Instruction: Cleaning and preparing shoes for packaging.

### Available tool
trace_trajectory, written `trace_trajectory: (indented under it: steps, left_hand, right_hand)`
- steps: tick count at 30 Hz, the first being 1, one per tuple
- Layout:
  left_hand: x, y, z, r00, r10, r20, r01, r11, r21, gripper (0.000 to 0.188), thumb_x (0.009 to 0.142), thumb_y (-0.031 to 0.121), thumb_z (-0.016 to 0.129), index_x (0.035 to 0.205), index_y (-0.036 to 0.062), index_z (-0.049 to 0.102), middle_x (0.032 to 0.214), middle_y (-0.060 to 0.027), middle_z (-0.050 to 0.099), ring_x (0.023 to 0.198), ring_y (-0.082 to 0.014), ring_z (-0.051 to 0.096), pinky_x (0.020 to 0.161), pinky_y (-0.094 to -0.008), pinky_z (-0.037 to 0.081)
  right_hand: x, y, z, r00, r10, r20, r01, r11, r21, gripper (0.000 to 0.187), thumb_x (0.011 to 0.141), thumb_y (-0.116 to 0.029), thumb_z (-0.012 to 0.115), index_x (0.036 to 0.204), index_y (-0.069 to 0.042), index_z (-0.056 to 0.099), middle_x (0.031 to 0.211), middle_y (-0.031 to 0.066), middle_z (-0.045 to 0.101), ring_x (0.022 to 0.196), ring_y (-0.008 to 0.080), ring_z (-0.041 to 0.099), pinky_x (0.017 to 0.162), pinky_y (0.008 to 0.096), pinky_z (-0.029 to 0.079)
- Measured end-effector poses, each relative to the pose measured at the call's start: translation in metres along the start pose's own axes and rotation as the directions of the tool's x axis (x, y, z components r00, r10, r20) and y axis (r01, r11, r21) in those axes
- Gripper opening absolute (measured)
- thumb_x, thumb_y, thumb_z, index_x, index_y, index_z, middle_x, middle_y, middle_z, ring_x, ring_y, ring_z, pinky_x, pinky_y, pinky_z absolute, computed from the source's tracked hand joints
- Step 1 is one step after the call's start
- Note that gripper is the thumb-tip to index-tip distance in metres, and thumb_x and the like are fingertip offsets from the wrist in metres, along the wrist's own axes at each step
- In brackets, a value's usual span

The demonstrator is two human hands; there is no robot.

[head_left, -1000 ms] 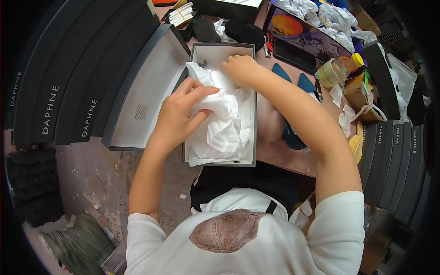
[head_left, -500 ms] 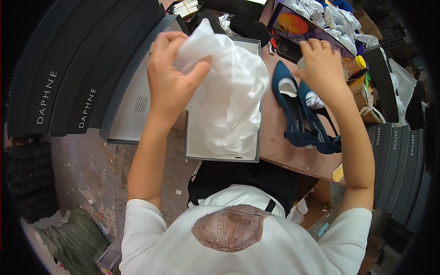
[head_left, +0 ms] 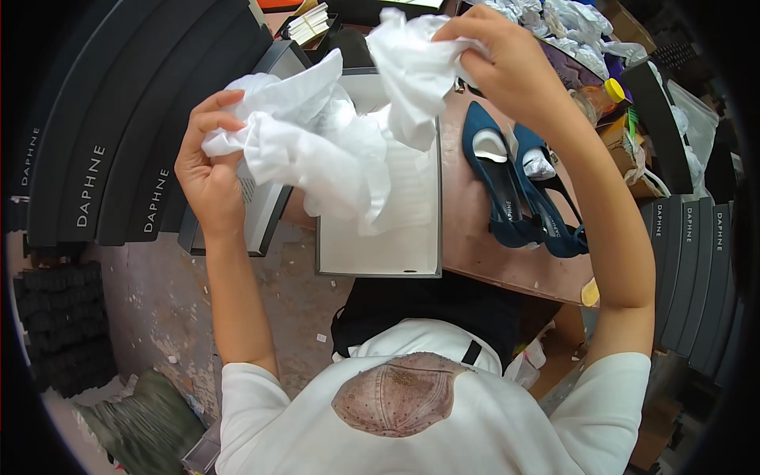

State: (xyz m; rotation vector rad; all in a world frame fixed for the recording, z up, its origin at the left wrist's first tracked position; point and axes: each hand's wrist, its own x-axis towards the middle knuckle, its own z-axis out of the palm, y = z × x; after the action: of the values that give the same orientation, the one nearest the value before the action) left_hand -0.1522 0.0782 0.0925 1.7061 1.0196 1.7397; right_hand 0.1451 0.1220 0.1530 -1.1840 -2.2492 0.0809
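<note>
Crumpled white tissue paper point(head_left: 317, 158) hangs above an open grey shoebox point(head_left: 380, 252) with a pale inside. My left hand point(head_left: 212, 162) is closed on one end of it, left of the box. My right hand point(head_left: 507, 63) pinches more white tissue at the box's far right; whether both pieces are one sheet cannot be made out. Beside the box on the right lies a pair of dark teal pointed heels point(head_left: 503, 178) with white stuffing inside. Part of the box lid point(head_left: 267, 218) shows under my left hand.
Stacked dark shoeboxes point(head_left: 87, 119) rise at the left, and more shoeboxes point(head_left: 689, 261) stand at the right. A yellow-capped bottle point(head_left: 606, 96) is behind my right forearm. White paper slips point(head_left: 309, 24) sit at the back, and crumpled paper point(head_left: 574, 28) fills a container at the far right.
My left hand has moved left and gripped the tissue. My right hand has moved up and left from above the shoes, and now holds tissue. The tissue has lifted, baring the box's bottom.
</note>
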Motion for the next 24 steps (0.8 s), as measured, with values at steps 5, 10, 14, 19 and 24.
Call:
trace_trajectory:
  steps: [5,10,14,19,24]
  left_hand:
    - [0.003,-0.001,0.029,0.986,-0.152,-0.065,0.125,0.942,-0.313,0.031,0.064,-0.017,0.048,0.085,0.0049,0.058,0.116,-0.0121,0.059,0.107,-0.0193,0.054,0.091,-0.0298,0.044]
    - [0.007,0.015,0.057,0.998,-0.061,-0.034,0.043,0.921,-0.388,0.044,0.066,-0.011,0.049,0.107,0.0042,0.051,0.124,-0.0151,0.052,0.109,-0.0186,0.052,0.093,-0.0292,0.043]
    - [0.006,0.016,0.053,0.997,0.066,-0.035,-0.073,0.968,-0.238,0.058,0.066,-0.01,0.05,0.123,0.0012,0.044,0.13,-0.0156,0.046,0.12,-0.0211,0.044,0.103,-0.0328,0.033]
    - [-0.003,0.014,0.027,0.996,0.088,0.001,-0.088,0.995,-0.042,0.066,0.071,-0.003,0.058,0.133,0.0016,0.036,0.133,-0.0158,0.043,0.126,-0.0236,0.04,0.107,-0.0356,0.029]
    - [-0.015,0.015,0.011,0.997,0.065,0.03,-0.059,0.983,-0.172,0.073,0.074,0.013,0.071,0.135,0.0026,0.032,0.136,-0.0173,0.04,0.125,-0.0245,0.04,0.105,-0.0373,0.033]
  right_hand:
    - [-0.005,-0.032,0.023,0.968,0.113,0.224,-0.241,0.661,0.711,0.048,0.079,-0.019,0.059,0.123,-0.005,0.052,0.116,0.014,0.054,0.101,0.0236,0.057,0.084,0.0315,0.047]
    - [-0.005,-0.066,0.059,0.99,-0.034,-0.138,0.102,0.846,0.523,0.067,0.07,-0.033,0.072,0.127,-0.006,0.048,0.127,0.0199,0.048,0.111,0.033,0.053,0.086,0.0365,0.047]
    - [0.007,-0.052,0.044,1.0,-0.017,-0.02,0.026,0.771,0.636,0.046,0.076,-0.017,0.073,0.117,-0.006,0.056,0.104,0.0106,0.063,0.094,0.0196,0.061,0.084,0.0321,0.047]
    - [0.004,-0.016,0.022,0.961,0.235,0.148,-0.256,0.543,0.8,0.029,0.074,-0.009,0.063,0.102,-0.002,0.063,0.091,0.0075,0.066,0.081,0.0157,0.064,0.076,0.0306,0.05]
    - [0.0,-0.023,0.005,0.859,0.274,0.432,-0.51,0.396,0.764,0.034,0.069,-0.019,0.066,0.098,-0.001,0.066,0.088,0.0083,0.067,0.081,0.0156,0.064,0.073,0.0306,0.051]
